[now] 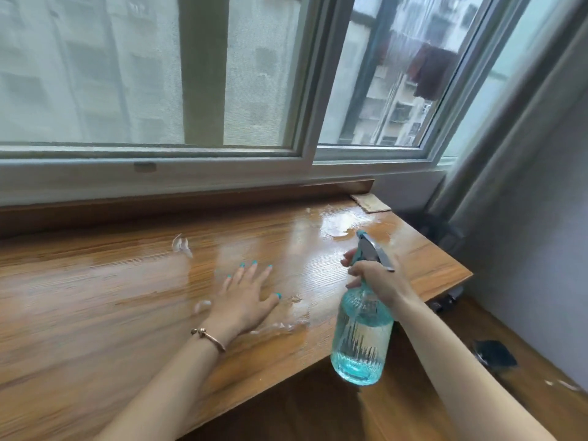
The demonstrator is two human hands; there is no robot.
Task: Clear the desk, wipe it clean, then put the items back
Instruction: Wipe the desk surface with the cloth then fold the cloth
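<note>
**Desk sprayed wet, cloth waiting at the far right corner**

At the left, the wooden desk (95, 297) ran bare under the window (152, 90), apart from a small pale scrap (182, 245) lying toward the far side; what it was could not be told. Nearer the middle, the left hand (246, 296) lay flat on the wood, palm down and fingers spread and straight, gripping nothing. A bracelet (208, 336) sat on that wrist. Streaks of liquid (283, 326) glistened just right of the hand.

Further right, the right hand (378, 278) was wrapped round the neck of a blue spray bottle (362, 338), fingers at the trigger. The bottle hung roughly upright over the near right edge of the desk, nozzle aimed away toward the far side. Beyond the nozzle a wider puddle (340, 226) shone on the wood.

At the far right corner, a tan cloth (370, 202) lay flat, its long axis running far-left to near-right. It sat ahead of and slightly right of the bottle, well apart from both hands. The right hand was the nearer one but was occupied; the left was free but would have had to cross over the wet patch. The wiping step looked not yet begun.
</note>
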